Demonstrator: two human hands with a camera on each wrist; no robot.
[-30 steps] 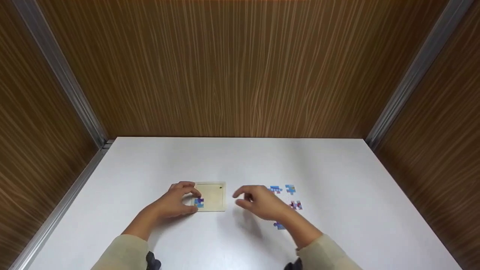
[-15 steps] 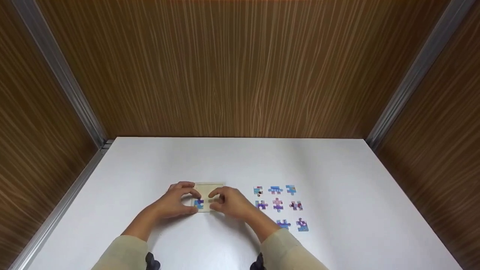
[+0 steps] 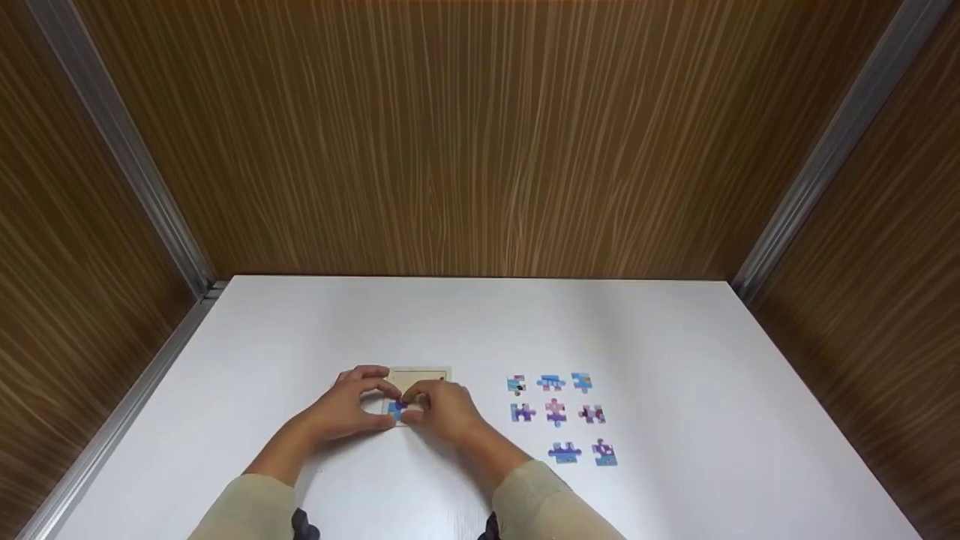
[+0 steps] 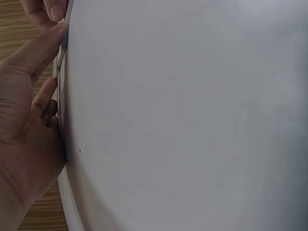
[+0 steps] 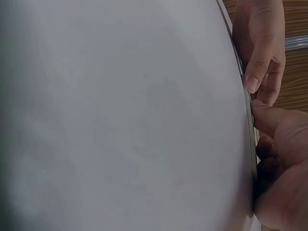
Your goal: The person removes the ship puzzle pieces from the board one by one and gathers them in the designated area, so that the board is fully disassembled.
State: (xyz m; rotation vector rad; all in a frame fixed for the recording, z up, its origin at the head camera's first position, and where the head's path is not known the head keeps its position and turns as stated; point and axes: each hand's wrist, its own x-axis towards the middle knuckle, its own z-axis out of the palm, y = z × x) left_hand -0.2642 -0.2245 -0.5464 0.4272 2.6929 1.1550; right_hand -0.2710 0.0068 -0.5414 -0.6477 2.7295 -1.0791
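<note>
A small pale wooden puzzle tray (image 3: 421,374) lies flat on the white table, partly covered by both hands. At its lower left sits a blue and purple jigsaw piece (image 3: 395,410). My left hand (image 3: 341,406) grips the tray's left side, thumb at the near edge and index finger bent over the piece. From the right, my right hand (image 3: 448,411) has its thumb and curled index finger on the piece, hiding part of it. The left wrist view shows the tray's thin edge (image 4: 62,50) beside the fingers; in the right wrist view the fingertips of both hands nearly meet.
To the right lie several loose jigsaw pieces in rows, among them a pink one (image 3: 556,411) and a blue and purple one (image 3: 604,453). Wood-grain panels (image 3: 480,150) close in the back and sides of the white table (image 3: 480,315).
My right hand has moved left from near the loose pieces onto the piece in the tray, uncovering the loose ones. My left hand has stayed on the tray.
</note>
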